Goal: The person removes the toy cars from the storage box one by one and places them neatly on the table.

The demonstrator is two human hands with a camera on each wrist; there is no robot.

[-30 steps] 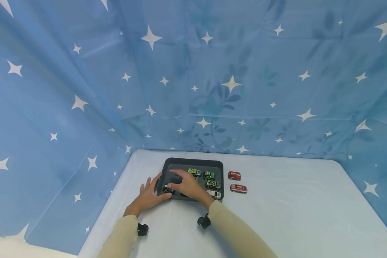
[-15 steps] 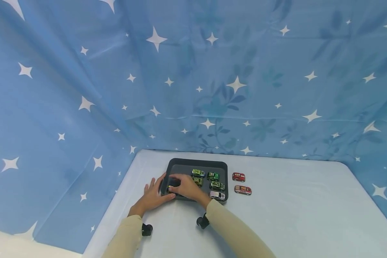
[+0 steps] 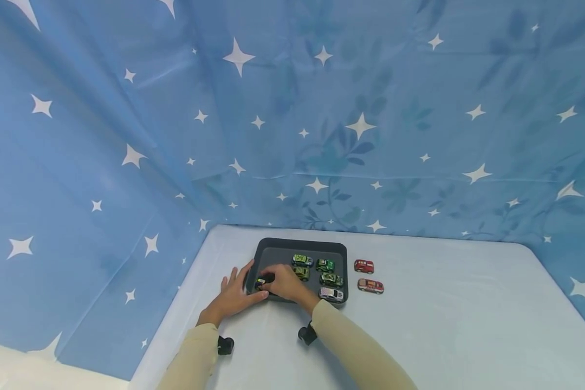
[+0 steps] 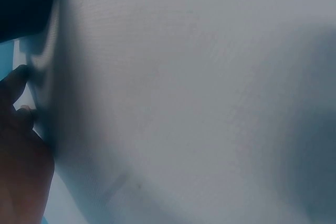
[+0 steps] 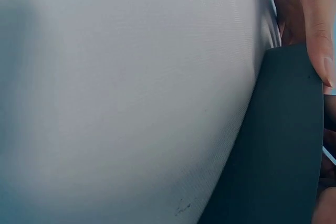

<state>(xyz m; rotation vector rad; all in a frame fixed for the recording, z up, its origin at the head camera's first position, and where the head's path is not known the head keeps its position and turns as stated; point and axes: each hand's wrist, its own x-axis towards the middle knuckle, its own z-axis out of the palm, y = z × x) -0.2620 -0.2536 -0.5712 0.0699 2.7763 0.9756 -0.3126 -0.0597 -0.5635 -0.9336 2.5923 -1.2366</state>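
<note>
A dark grey tray (image 3: 275, 253) sits on the white table with several small toy cars in it. My left hand (image 3: 233, 297) rests at its front left corner, fingers spread along the left side and thumb at the front rim. The right wrist view shows that thumb (image 5: 318, 40) over the edge of the tray wall (image 5: 278, 135). Inside the tray's left part, my right hand (image 3: 286, 283) pinches a dark blue toy car (image 3: 260, 283) with thumb and index finger; the hand covers most of it. In the left wrist view, my left hand (image 4: 23, 174) shows at the edge.
In the tray stand a yellow-green car (image 3: 302, 260), a green car (image 3: 325, 265), an olive car (image 3: 300, 273), a camouflage car (image 3: 331, 279) and a white car (image 3: 331, 294). Right of it lie a red car (image 3: 364, 266) and an orange-red car (image 3: 370, 286). A blue starry curtain (image 3: 283, 141) hangs behind.
My right hand has lowered to the left over the dark blue car, and its thumb and index finger have closed on it. The left hand stays at the tray corner. The view has shifted slightly.
</note>
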